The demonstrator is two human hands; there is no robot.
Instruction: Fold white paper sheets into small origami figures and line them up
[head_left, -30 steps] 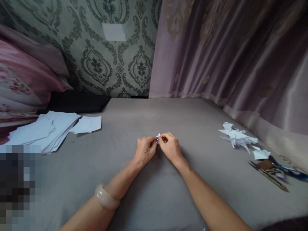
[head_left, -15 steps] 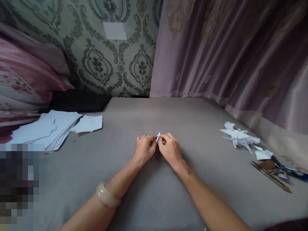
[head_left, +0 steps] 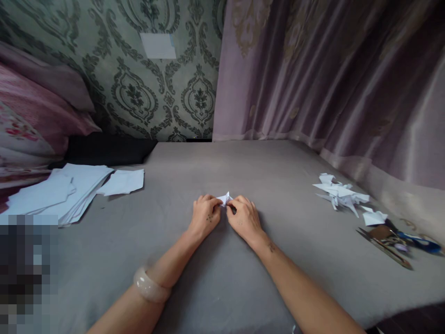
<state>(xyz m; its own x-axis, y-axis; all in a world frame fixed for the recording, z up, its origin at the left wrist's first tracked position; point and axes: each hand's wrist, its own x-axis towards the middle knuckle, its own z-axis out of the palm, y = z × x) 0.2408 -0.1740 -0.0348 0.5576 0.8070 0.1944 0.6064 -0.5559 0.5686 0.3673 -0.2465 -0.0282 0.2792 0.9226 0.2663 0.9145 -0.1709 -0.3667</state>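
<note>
A small white folded paper figure (head_left: pixel 225 199) with a pointed tip sits between my two hands, over the middle of the grey cloth surface (head_left: pixel 222 278). My left hand (head_left: pixel 206 214) pinches its left side between thumb and fingers. On the other side, my right hand (head_left: pixel 244 217) grips the right part, fingertips close together. The fingers cover much of the paper, so its full shape is hidden. A pale bangle (head_left: pixel 152 285) circles my left forearm.
Left lie a stack of white paper sheets (head_left: pixel 86 185) and smaller paper squares (head_left: pixel 123 182), near a black folded item (head_left: pixel 107 149). Several folded paper figures (head_left: pixel 342 192) lie right, beyond scissors (head_left: pixel 385 248) and a blue-handled tool (head_left: pixel 422 242). Curtains (head_left: pixel 264 83) hang behind.
My hands have drawn slightly apart, and more of the folded paper shows between them. The whole view has shifted a little, moving the surroundings left.
</note>
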